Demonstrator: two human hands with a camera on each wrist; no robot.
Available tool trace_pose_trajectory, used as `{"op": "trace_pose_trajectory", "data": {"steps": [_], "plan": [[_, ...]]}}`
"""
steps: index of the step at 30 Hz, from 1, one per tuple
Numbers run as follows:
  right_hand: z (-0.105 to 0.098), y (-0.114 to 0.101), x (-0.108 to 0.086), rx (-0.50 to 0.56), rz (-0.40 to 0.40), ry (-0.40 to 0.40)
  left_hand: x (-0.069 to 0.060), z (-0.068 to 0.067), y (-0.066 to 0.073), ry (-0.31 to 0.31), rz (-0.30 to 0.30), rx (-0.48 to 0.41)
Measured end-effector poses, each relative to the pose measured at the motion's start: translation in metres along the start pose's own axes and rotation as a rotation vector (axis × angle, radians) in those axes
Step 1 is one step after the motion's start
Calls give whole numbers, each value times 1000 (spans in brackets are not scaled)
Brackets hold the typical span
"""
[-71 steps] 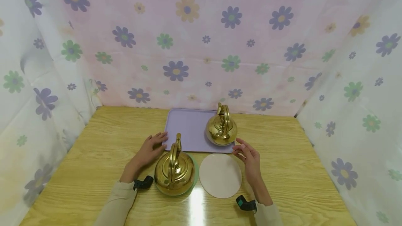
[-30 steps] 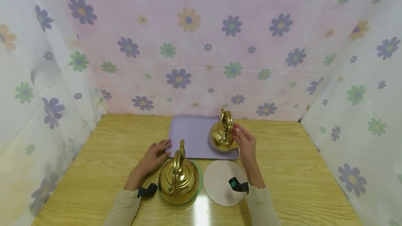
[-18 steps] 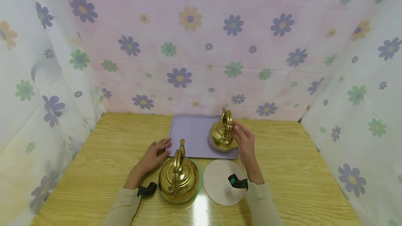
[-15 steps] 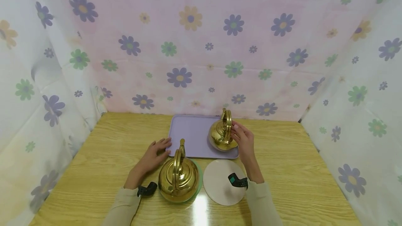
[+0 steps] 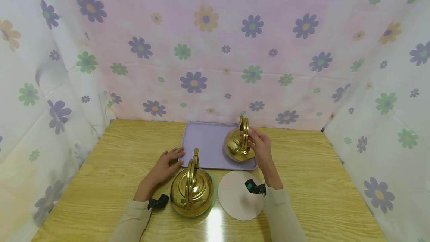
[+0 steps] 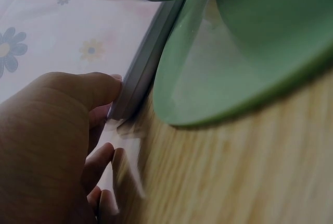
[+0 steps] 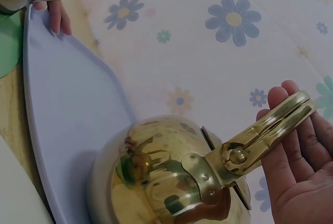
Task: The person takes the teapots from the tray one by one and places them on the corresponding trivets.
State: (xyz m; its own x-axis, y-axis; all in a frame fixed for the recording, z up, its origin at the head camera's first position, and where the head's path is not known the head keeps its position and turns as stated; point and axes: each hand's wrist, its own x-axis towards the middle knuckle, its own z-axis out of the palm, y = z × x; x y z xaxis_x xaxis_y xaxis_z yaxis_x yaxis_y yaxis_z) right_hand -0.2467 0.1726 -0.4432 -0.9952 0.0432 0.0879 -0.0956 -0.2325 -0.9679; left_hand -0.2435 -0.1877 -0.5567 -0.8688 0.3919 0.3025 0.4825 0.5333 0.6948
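A smaller brass kettle stands on the right end of a lilac tray. My right hand is at its raised handle; in the right wrist view the fingers pass through beneath the handle, touching or very near it, not closed round it. The thumb is hidden there. My left hand rests with extended fingers at the tray's left edge, and the left wrist view has the thumb against the rim. A larger brass kettle sits on a round green mat just right of that hand.
A round pale mat lies on the wooden table, right of the larger kettle and below the right wrist. Flowered cloth hangs behind the table and along both sides.
My right hand has moved from beside the tray's corner up to the smaller kettle's handle, and its fingers have slid through under it. The left hand stays at the tray's edge.
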Motion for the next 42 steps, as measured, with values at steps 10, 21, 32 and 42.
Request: {"op": "trace_pose_trajectory", "data": {"steps": [10, 21, 32, 42], "plan": [[2, 1, 9, -121, -17, 17, 1, 1, -2, -3, 1, 6], [12, -1, 3, -138, -21, 147, 1, 2, -1, 1, 8, 9], [20, 6, -2, -13, -49, 234, -1, 1, -1, 6, 21, 18], [26, 10, -13, -3, -114, 229, -3, -1, -3, -11, -7, 7]]}}
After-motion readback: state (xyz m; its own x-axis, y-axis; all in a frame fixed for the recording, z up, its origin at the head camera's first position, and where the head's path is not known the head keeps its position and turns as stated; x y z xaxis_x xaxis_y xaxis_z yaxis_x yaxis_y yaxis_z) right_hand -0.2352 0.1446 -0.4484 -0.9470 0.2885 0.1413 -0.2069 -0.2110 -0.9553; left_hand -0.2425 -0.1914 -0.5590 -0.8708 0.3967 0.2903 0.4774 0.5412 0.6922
